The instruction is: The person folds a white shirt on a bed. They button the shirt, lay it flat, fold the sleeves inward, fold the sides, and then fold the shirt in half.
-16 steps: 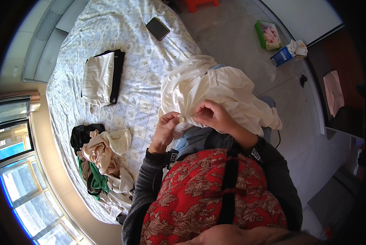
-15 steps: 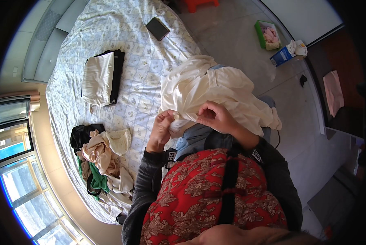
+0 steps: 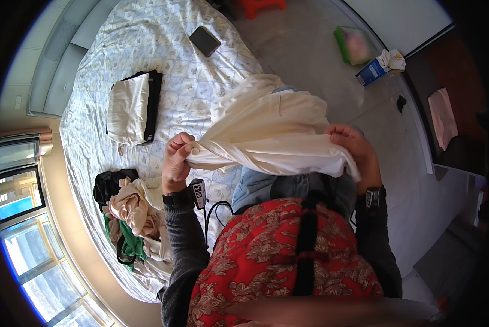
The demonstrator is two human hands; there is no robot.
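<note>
At far left, windows (image 3: 29, 245), pale-framed, bent along the rim; above them, a grey headboard (image 3: 64, 68). Next, the bed (image 3: 182, 103), under a blue-and-white patterned sheet. On it, a folded stack (image 3: 127, 109), white cloth over black; nearer you, a loose pile (image 3: 138, 212) of clothes in black, beige, green and white. Your left hand (image 3: 177, 159), raised over the bed's near side, thumb and fingers clamped on the garment's left end; a button (image 3: 195, 151), round and pale, shows just beside the fingertips. On that wrist, a strapped device (image 3: 199, 193). Beyond, a phone (image 3: 204, 41), dark face up, lying on the sheet. At centre, the white garment (image 3: 272, 144), spread across your lap and drawn out between your two hands, its cloth gathered in creases toward the left; its far part reaches onto the bed. Under it, your blue jeans (image 3: 250, 185); nearer, your red top (image 3: 250, 240), patterned with leaves. At the upper edge, a red stool (image 3: 261, 6), partly cut off. Your right hand (image 3: 358, 150), fingers curled over and clamped on the garment's right end, thumb hidden. On the floor, a green box (image 3: 340, 44), pink contents blurred; just beside it, a blue box (image 3: 371, 72). Far right, a pink cloth (image 3: 442, 119) on a dark surface.
</note>
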